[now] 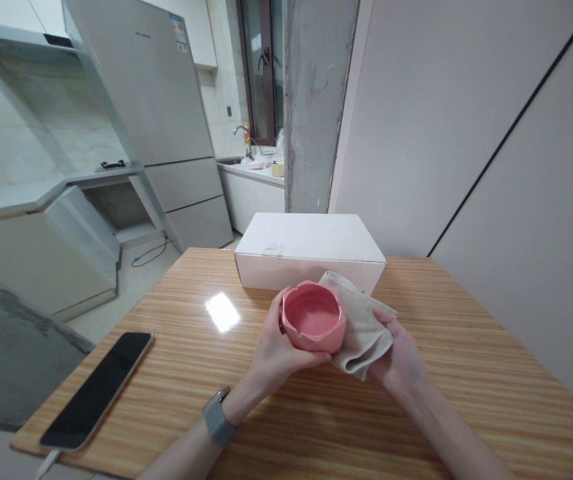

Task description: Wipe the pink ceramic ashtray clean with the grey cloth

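A glossy pink ashtray point(313, 313) with notches in its rim is held up above the table, its hollow tilted toward me. My left hand point(279, 350) grips it from the left, thumb along the near side and fingers behind. My right hand point(399, 353) holds a folded beige cloth point(364, 327), which rests against the ashtray's right side. Some fingers of the right hand are hidden behind the cloth. On my left wrist is a watch with a grey band point(218, 417).
A white box point(309, 267) stands at the back of the wood-grain table point(176, 373), just behind the ashtray. At the table's left edge lies a phone point(97, 390) with a white cable point(48, 461) plugged in. A pale wall point(466, 133) borders the right side; a fridge point(151, 100) stands beyond.
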The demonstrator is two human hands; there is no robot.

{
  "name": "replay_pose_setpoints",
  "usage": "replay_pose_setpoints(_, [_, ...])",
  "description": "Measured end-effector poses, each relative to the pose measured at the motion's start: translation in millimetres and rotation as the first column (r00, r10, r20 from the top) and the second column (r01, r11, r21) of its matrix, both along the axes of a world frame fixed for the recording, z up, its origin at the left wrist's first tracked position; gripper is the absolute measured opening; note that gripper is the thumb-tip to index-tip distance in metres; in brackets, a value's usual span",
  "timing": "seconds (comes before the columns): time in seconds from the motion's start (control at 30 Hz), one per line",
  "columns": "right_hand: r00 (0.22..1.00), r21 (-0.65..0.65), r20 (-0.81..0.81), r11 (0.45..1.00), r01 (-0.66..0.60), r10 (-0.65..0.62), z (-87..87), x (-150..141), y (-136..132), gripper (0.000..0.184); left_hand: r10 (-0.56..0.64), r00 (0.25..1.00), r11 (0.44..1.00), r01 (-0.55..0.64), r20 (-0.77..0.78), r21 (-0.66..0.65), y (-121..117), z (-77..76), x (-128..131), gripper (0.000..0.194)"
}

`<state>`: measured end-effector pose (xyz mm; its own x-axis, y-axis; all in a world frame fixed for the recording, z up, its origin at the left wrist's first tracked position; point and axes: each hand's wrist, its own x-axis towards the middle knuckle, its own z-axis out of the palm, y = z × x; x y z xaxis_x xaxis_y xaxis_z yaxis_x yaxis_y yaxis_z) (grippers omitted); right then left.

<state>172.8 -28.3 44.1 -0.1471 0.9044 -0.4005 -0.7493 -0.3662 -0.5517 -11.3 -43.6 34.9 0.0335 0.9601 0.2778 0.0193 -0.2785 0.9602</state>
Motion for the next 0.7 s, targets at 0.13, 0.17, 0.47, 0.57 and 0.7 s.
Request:
replay_pose_setpoints(0.13, [1.0,-0.008,-0.014,1.0,0.007,-0.007,3.6,1,-1,0.027,0.003,0.997,0.999,0.0,0.079,-0.047,2,-0.6,0,0.099])
replay_pose_setpoints(0.17, [1.0,-0.012,-0.015,1.0,0.016,-0.016,4.8,1,-1,0.027,0.008,0.996,0.998,-0.003,0.093,-0.058,3,-1.1,0,0.098])
replay_pose_setpoints(0.47, [0.995,-0.022,0.009,0.995,0.099,-0.099,4.1,11,5,0.03,0.033,0.982,0.984,0.001,0.188,-0.176,6,0.2,-1,0.087])
replay_pose_setpoints(0.57, [0.991,-0.034,0.01,0.991,0.131,-0.131,9.0,15,6,0.031,0.031,0.974,0.976,0.019,0.226,-0.218,6,0.5,-1,0.083])
replay_pose_setpoints(0.7, [0.984,-0.032,0.006,0.983,0.18,-0.18,16.9,20,7,0.031,0.061,0.97,0.964,0.004,0.234,-0.265,10,-4.7,-3,0.076])
